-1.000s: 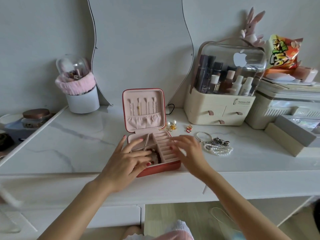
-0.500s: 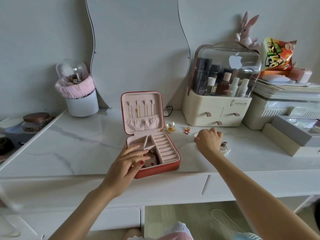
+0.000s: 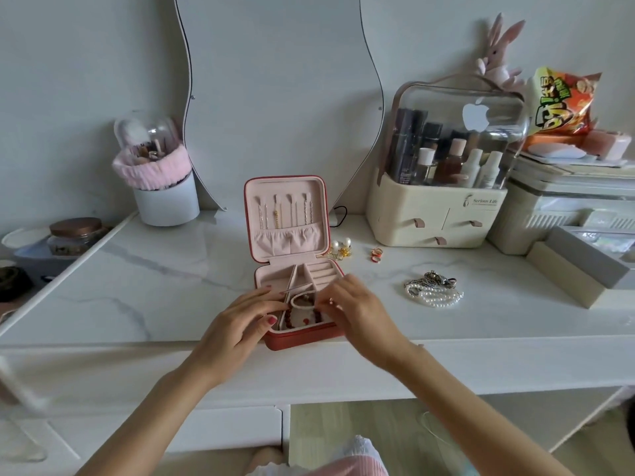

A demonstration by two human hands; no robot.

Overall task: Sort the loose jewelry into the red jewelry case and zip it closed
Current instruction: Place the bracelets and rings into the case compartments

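Red jewelry case, open, standing at the front edge of the white marbled surface, its lid upright with several thin chains hung on the pink lining above a gathered pocket. The base holds a ring-roll section at right rear and divided compartments at left; dark red beads lie in the front compartment. Both hands meet over that front compartment. The left hand has its grip narrow, thumb and forefinger pinching the left side of a pale bangle; the right hand pinches the bangle's right side, fingers curled. The bangle sits just above the beads; whether it touches them cannot be told.

Loose jewelry on the surface: pearl earrings with gold fittings just beside the lid's right edge; a small cluster of red and gold rings near them, further right; a heap of pearl strands and silver pieces well apart from the case, right of the right hand.

Behind: a wavy-edged mirror against the wall; a white cup wrapped in a pink band at left; a cream cosmetics organizer with a clear dome at right, a plush rabbit on top and a snack bag beside it.
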